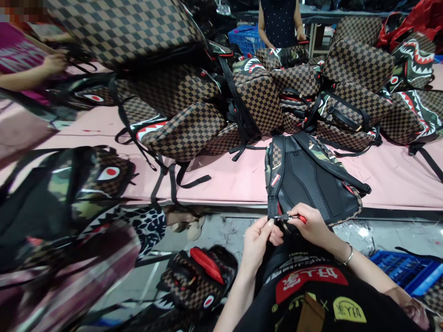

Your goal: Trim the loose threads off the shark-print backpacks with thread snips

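Observation:
A backpack [308, 184] lies at the table's near edge, its black padded back facing up and its sides in brown check and camouflage. My left hand [258, 240] pinches the lower end of one black strap [273, 206] that hangs over the edge. In my right hand [311, 224] is a pair of small scissors [302, 219] with red handles. Their blades point left and meet the strap end beside my left fingertips. Whether the blades are apart is too small to tell.
Checked backpacks with shark-mouth prints [187, 129] are heaped along the pink table [228, 180]. More bags [197, 281] lie low at the left. A blue crate [404, 272] stands at the lower right. Co-workers stand at the far side [280, 23] and the left [24, 60].

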Action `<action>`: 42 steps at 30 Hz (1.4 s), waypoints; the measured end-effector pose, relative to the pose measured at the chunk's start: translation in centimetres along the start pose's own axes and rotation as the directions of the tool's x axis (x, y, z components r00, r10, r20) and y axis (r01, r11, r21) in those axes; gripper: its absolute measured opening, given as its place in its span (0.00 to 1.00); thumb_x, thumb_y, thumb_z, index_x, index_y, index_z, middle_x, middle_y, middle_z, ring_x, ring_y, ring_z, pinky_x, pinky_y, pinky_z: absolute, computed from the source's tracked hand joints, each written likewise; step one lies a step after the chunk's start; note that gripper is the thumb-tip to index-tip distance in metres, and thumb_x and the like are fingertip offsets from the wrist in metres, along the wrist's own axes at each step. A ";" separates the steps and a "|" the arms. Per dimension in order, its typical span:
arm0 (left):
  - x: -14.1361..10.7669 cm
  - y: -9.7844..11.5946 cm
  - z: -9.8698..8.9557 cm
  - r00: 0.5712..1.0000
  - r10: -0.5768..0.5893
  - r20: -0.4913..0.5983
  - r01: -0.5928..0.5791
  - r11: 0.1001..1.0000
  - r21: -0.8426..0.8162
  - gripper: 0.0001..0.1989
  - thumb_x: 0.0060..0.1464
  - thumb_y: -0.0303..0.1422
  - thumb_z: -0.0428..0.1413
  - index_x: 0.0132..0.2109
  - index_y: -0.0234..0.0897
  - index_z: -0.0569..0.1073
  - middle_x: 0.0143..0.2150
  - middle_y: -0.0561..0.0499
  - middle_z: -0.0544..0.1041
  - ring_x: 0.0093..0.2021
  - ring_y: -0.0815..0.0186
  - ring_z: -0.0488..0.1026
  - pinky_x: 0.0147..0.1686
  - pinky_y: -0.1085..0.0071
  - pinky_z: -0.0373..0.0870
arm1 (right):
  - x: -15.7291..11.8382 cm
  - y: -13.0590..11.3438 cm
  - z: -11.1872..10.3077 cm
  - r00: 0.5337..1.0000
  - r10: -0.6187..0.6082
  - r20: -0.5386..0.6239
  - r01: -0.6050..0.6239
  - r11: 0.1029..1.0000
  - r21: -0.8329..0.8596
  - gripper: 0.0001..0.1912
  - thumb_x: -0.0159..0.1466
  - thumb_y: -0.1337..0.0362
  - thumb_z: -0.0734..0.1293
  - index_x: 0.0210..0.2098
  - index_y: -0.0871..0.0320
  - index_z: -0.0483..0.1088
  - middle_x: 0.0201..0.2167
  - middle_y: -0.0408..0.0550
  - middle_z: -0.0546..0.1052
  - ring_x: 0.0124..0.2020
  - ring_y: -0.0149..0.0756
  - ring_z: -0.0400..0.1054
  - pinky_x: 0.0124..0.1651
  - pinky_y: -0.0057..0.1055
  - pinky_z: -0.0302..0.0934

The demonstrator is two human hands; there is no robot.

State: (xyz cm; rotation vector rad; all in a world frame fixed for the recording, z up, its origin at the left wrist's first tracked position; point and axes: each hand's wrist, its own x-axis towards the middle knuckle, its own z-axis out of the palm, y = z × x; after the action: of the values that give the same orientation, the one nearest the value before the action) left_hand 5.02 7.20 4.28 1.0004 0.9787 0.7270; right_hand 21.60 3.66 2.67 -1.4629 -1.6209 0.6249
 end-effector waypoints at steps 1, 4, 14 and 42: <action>0.0 0.0 -0.1 1.000 -0.010 -0.005 0.009 1.000 -0.023 0.13 0.49 0.40 0.56 0.29 0.32 0.71 0.18 0.53 0.72 0.16 0.72 0.66 0.18 0.76 0.62 | 0.0 0.0 -0.1 1.000 0.014 -0.012 -0.014 1.000 0.007 0.04 0.61 0.65 0.62 0.31 0.56 0.68 0.29 0.46 0.72 0.32 0.34 0.66 0.36 0.29 0.59; 0.1 -0.1 -0.1 1.000 -0.019 -0.002 0.019 0.998 -0.053 0.12 0.49 0.39 0.56 0.32 0.32 0.71 0.19 0.54 0.72 0.16 0.72 0.65 0.17 0.76 0.61 | 0.0 0.0 -0.2 0.997 0.080 -0.017 -0.080 0.997 0.026 0.03 0.59 0.66 0.64 0.34 0.56 0.68 0.30 0.45 0.72 0.33 0.34 0.67 0.37 0.29 0.59; -0.2 0.2 0.6 1.000 0.015 0.028 -0.016 0.999 0.034 0.13 0.49 0.40 0.56 0.27 0.32 0.70 0.18 0.53 0.71 0.17 0.72 0.65 0.19 0.77 0.61 | 0.1 0.1 0.1 0.999 -0.040 0.028 0.041 0.998 -0.045 0.06 0.62 0.64 0.60 0.31 0.56 0.68 0.28 0.46 0.71 0.31 0.34 0.65 0.35 0.29 0.59; 0.7 -2.7 1.8 0.990 -0.021 -0.140 0.015 0.999 -0.043 0.15 0.39 0.33 0.63 0.37 0.34 0.78 0.35 0.49 0.79 0.35 0.66 0.73 0.37 0.72 0.69 | 2.7 0.9 1.2 0.888 0.439 0.135 -0.406 0.615 0.676 0.16 0.52 0.53 0.67 0.27 0.57 0.61 0.19 0.36 0.63 0.18 0.24 0.55 0.22 0.23 0.54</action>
State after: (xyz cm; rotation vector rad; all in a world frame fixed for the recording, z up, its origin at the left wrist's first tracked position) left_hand 7.13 6.09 1.91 0.9117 1.0888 0.8079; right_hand 21.19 6.62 2.00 -1.2451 -0.8096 1.3022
